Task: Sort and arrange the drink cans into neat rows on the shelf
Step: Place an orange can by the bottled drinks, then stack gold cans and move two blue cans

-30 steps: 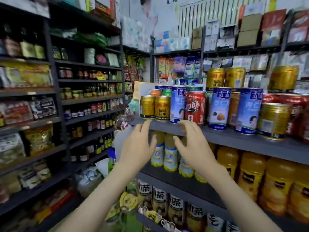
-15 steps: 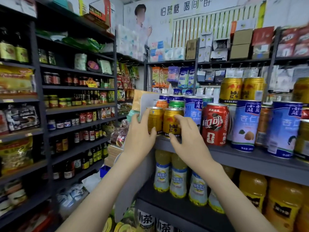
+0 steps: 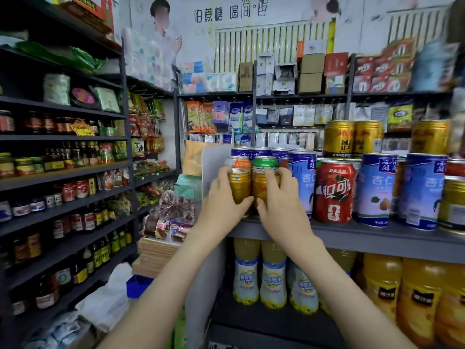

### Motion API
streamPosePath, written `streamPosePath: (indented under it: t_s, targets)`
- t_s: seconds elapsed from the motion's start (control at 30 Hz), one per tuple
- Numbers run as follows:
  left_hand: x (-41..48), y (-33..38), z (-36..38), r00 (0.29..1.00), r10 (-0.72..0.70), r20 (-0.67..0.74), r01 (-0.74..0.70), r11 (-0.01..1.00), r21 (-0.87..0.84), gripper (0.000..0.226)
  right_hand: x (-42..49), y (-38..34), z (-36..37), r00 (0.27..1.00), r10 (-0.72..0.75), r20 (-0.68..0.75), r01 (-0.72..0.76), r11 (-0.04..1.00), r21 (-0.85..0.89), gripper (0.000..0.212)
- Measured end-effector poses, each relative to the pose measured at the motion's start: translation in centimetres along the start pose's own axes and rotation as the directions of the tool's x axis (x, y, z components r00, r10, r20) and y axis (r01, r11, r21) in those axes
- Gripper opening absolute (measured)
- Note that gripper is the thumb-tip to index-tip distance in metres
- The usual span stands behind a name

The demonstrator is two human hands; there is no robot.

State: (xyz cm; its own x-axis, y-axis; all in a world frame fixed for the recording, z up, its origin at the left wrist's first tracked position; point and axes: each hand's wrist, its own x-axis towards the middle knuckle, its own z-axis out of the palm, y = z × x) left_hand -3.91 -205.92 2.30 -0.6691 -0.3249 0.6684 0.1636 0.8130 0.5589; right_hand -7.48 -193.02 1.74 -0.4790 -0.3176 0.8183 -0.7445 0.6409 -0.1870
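Your left hand wraps the left gold can | your right hand wraps the right gold can | both on the shelf, left end | rigid, slick, likely heavy (if full): grip mid-body.

Both arms reach forward, left hand and right hand side by side, each curled round a gold can.
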Motion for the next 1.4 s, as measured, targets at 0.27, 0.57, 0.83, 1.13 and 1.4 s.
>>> streamPosePath:
  t_s: [0.27, 0.57, 0.83, 1.13, 1.4]
  targets:
    - [-0.9, 0.0, 0.0, 0.997, 0.048, -0.064, -0.054, 0.993, -0.104, 0.065, 0.0, -0.1, -0.2, 0.997, 0.027, -0.073, -0.027, 1.000, 0.000, 0.047]
    - [-2.4, -0.4, -0.5, 0.982, 0.098, -0.161, -0.127, 0.976, -0.179, 0.061, -1.9, -0.5, 0.0, 0.992, -0.050, -0.113, 0.063, 0.992, 0.111, 0.042]
    - [-5.4, 0.9, -1.4, 0.952, 0.098, -0.288, -0.152, 0.974, -0.169, 0.061, -4.1, 0.0, -0.3, 0.972, -0.096, -0.217, 0.164, 0.931, 0.326, 0.063]
    - [-10.1, 10.3, 0.0, 0.858, 0.265, -0.440, -0.347, 0.930, -0.117, 0.069, -7.9, 3.6, -11.9, 0.940, -0.075, -0.334, 0.227, 0.866, 0.446, 0.060]
    - [-16.3, 27.0, 10.9, 0.894, 0.319, -0.315, -0.408, 0.871, -0.274, 0.068, -15.4, 16.0, -27.3, 0.940, 0.043, -0.339, 0.073, 0.945, 0.320, 0.064]
